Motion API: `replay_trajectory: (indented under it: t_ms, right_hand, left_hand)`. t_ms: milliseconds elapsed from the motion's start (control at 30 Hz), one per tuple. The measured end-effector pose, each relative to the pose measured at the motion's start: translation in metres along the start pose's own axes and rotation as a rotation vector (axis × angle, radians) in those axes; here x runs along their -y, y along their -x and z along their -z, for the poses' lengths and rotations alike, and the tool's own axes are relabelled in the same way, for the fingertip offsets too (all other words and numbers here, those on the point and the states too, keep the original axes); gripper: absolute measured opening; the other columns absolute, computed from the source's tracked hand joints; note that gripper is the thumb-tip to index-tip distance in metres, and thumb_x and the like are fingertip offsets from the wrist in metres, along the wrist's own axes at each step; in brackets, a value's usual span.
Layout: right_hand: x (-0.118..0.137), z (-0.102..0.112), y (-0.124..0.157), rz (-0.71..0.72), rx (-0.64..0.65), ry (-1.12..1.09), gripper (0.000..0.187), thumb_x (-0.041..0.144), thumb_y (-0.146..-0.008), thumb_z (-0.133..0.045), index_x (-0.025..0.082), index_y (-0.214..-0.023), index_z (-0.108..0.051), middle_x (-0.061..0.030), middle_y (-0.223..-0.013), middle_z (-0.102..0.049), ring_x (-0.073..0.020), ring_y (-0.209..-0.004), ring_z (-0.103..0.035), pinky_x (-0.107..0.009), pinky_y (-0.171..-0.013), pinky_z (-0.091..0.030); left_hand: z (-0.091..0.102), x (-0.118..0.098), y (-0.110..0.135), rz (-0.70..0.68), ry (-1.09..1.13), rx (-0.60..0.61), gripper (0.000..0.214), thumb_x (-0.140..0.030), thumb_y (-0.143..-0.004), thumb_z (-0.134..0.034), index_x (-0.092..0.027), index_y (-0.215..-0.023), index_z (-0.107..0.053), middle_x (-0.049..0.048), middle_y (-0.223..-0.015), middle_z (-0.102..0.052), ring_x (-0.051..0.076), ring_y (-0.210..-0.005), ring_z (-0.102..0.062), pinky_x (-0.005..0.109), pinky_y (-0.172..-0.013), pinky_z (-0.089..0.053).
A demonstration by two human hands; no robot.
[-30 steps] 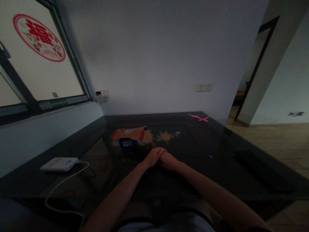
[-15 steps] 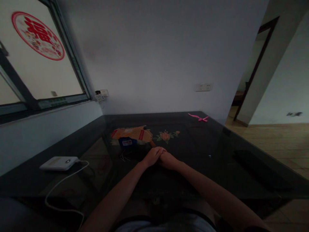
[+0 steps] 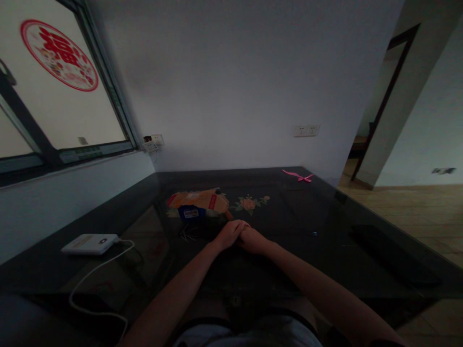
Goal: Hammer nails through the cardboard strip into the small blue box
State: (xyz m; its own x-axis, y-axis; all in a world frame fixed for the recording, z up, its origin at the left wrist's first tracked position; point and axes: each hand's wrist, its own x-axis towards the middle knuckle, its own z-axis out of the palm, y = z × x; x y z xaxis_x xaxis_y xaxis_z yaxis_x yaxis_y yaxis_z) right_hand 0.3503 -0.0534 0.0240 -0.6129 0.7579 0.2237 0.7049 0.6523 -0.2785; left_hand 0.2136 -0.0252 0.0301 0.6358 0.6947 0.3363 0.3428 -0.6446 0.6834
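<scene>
My left hand (image 3: 230, 232) and my right hand (image 3: 252, 239) are clasped together on the dark glossy table (image 3: 289, 270), in front of my body. The fingers of both are closed and partly overlap, and no object shows between them. Just beyond the fingertips is a short orange-brown stick-like piece (image 3: 228, 215); whether a hand touches it I cannot tell. It meets a crumpled orange and red packet (image 3: 200, 198), which lies over a small dark blue box (image 3: 191, 213). Several thin pale sticks (image 3: 187, 234) lie nearer to my left forearm.
A white power bank (image 3: 90, 244) with a white cable (image 3: 92, 270) sits at the left. A pink ribbon (image 3: 300, 177) lies at the far right edge. A long black object (image 3: 392, 253) is on the right, and a small shiny piece (image 3: 315, 233) lies between it and my hands.
The whole view has shifted very slightly. My hands stay clasped in the same place and nothing on the table has moved.
</scene>
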Motion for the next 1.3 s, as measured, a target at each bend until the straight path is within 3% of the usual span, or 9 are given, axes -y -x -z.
replay_trajectory:
  t_ms: [233,567,767,1300]
  right_hand:
    - [-0.0002,0.0004,-0.0013,0.011,0.009,0.001,0.036,0.013,-0.079,-0.052,0.007,-0.113,-0.063,-0.0178,-0.113,-0.064,-0.0240,-0.109,-0.057,-0.035,-0.095,-0.042]
    - [-0.0009,0.0007,-0.0005,0.006,0.017,0.005,0.039,0.013,-0.078,-0.053,0.000,-0.114,-0.060,-0.0222,-0.113,-0.063,-0.0259,-0.110,-0.056,-0.035,-0.095,-0.042]
    - [-0.0013,-0.0004,-0.0005,0.006,0.019,0.011,0.037,0.014,-0.078,-0.054,0.006,-0.114,-0.061,-0.0188,-0.115,-0.063,-0.0249,-0.110,-0.057,-0.034,-0.094,-0.043]
    - [-0.0020,0.0009,0.0003,0.038,0.032,0.036,0.036,0.014,-0.079,-0.055,0.006,-0.114,-0.061,-0.0184,-0.116,-0.063,-0.0245,-0.112,-0.056,-0.035,-0.095,-0.042]
  left_hand:
    - [-0.0004,0.0005,0.0003,-0.011,0.003,-0.010,0.047,-0.039,-0.094,-0.025,-0.016,-0.104,-0.066,0.0068,-0.103,-0.067,0.018,-0.097,-0.059,0.029,-0.091,-0.041]
    - [0.0004,-0.0004,0.0005,-0.006,-0.008,0.003,0.048,-0.040,-0.093,-0.025,-0.016,-0.103,-0.066,0.0067,-0.101,-0.068,0.018,-0.096,-0.059,0.029,-0.091,-0.041]
    - [0.0002,-0.0001,0.0003,0.005,0.002,0.008,0.047,-0.039,-0.093,-0.026,-0.016,-0.103,-0.066,0.0059,-0.101,-0.068,0.019,-0.097,-0.059,0.029,-0.091,-0.041]
    - [-0.0001,-0.0015,-0.0004,-0.004,-0.009,0.012,0.049,-0.040,-0.093,-0.025,-0.015,-0.103,-0.066,0.0066,-0.100,-0.067,0.019,-0.097,-0.060,0.029,-0.090,-0.041]
